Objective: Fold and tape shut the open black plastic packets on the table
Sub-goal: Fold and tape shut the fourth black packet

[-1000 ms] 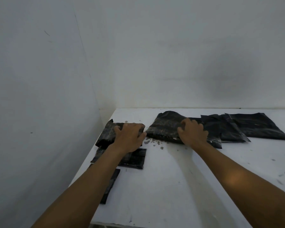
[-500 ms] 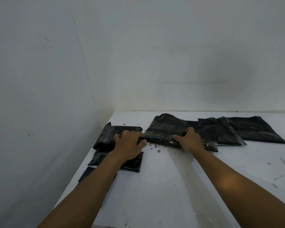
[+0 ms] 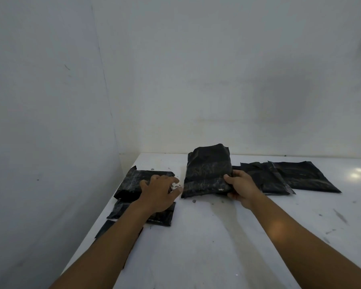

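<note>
A right hand [image 3: 241, 188] pinches a black packet [image 3: 208, 170], thumb on top, fingers hidden beneath, tilting it off the white table [image 3: 196, 247]. Left of that packet, the left hand [image 3: 159, 191] covers folded packets [image 3: 133, 180], fingers bent; any grip is unclear.

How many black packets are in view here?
6. One lifted packet in the right hand; one flat packet under the left hand; two nearer packets at the left; two far-right packets. Overlaps may hide more.

Leftmost stacked packets [image 3: 133, 181], raised packet [image 3: 208, 170] centre, flat packets [image 3: 300, 177] right (overlapping)
</note>
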